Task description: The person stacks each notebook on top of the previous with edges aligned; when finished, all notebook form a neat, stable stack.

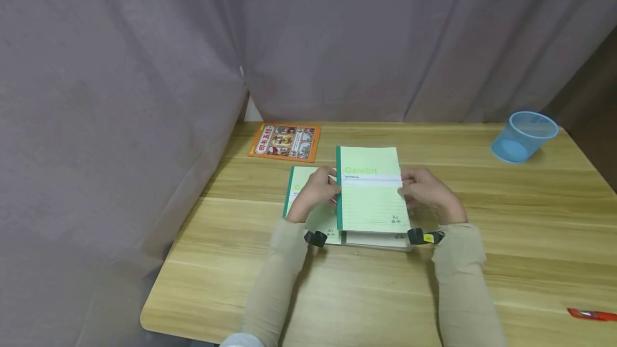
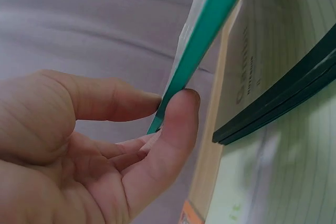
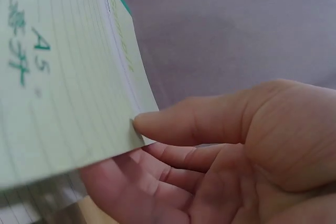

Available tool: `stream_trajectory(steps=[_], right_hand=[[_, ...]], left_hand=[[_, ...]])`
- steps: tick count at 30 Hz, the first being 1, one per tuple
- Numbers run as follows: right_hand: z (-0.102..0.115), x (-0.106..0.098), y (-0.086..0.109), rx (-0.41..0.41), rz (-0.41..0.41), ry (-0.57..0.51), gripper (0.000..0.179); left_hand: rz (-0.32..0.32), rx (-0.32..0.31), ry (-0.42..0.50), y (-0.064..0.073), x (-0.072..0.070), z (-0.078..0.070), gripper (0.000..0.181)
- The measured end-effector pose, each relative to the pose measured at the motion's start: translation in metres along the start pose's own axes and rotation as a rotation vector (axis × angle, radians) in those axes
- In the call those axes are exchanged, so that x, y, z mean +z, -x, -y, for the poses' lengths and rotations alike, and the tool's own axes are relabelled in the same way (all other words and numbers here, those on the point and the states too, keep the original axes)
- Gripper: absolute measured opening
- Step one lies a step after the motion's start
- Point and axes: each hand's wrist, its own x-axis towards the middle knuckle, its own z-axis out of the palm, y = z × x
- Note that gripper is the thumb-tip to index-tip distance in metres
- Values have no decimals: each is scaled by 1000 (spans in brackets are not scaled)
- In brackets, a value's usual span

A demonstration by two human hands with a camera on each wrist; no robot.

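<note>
Both hands hold a pale green notebook (image 1: pixel 370 202) with a dark green spine, raised above other notebooks. My left hand (image 1: pixel 318 190) pinches its spine edge (image 2: pixel 202 40) between thumb and fingers. The right hand (image 1: pixel 427 191) grips the opposite edge, its thumb on the cover (image 3: pixel 79 93) and its fingers underneath. Below the raised notebook lies another notebook (image 1: pixel 376 240), mostly hidden by it. To the left, a similar notebook (image 1: pixel 328 224) rests on the table, partly covered by my left hand and wrist.
An orange illustrated booklet (image 1: pixel 285 142) lies at the back left of the wooden table (image 1: pixel 482 277). At the back right stands a blue mesh cup (image 1: pixel 523 138). A red pen (image 1: pixel 593 315) lies near the right front. Grey curtains (image 1: pixel 328 42) hang behind the table.
</note>
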Motion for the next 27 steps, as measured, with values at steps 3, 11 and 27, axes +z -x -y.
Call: stream_trajectory(steps=[3, 11, 27], right_hand=[[-3, -2, -1, 21, -10, 17, 33], [-9, -4, -2, 66, -22, 44, 22], [-19, -6, -4, 131, 17, 87, 18]], left_hand=[[4, 2, -11, -1, 5, -1, 41], [11, -36, -16, -4, 15, 0, 38], [57, -59, -173, -7, 26, 9, 31]])
